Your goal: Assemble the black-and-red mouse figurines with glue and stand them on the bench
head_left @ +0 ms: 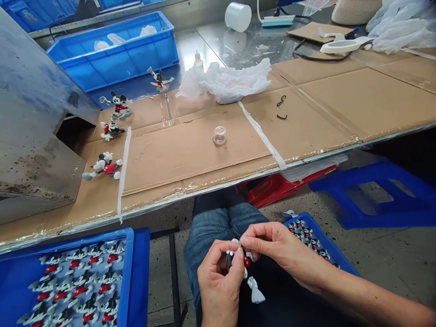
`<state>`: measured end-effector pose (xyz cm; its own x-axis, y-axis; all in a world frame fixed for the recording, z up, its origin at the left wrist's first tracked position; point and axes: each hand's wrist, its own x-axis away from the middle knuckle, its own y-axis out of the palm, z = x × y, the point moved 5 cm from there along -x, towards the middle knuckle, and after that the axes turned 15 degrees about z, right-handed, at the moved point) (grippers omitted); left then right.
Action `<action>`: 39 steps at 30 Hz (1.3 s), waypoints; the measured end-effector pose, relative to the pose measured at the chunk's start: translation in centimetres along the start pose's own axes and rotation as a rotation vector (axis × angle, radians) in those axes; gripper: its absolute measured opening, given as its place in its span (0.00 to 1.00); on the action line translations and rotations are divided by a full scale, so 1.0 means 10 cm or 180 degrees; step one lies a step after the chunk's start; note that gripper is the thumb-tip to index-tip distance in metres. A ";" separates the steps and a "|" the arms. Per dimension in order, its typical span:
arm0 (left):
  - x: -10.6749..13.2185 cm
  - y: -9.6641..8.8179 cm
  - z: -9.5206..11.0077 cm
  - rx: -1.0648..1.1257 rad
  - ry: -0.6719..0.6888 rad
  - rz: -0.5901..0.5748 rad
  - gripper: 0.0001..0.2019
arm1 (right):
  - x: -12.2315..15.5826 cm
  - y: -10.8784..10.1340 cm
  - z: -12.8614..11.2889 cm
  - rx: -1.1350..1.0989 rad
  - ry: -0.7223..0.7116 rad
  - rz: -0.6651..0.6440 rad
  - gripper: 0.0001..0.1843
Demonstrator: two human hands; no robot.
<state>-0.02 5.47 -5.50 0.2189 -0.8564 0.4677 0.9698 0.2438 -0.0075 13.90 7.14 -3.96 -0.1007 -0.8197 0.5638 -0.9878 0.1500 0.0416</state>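
My left hand is closed around a small mouse figurine above my lap. Red shorts, white hands and a pale grey, flared piece of the figurine show between and below my fingers. At the figurine's upper part, my right hand pinches with thumb and forefinger; whatever sits in that pinch is too small and hidden to name. Much of the figurine's head and body is covered by my fingers.
Several similar figurines lie or stand at the table's left. Cardboard covers the table, holding a small clear cup, dark curved pieces and a plastic bag. Blue trays of figurines flank my legs; a blue stool stands right.
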 end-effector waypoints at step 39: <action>-0.09 0.05 0.07 0.1460 0.0310 -0.0424 0.07 | -0.02 -0.10 -0.14 -0.0170 -0.0105 0.0179 0.18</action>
<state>0.19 6.66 -5.26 0.1266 -0.9270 0.3530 0.8475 0.2860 0.4472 15.05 7.88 -2.94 -0.1605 -0.8269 0.5390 -0.9728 0.2248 0.0551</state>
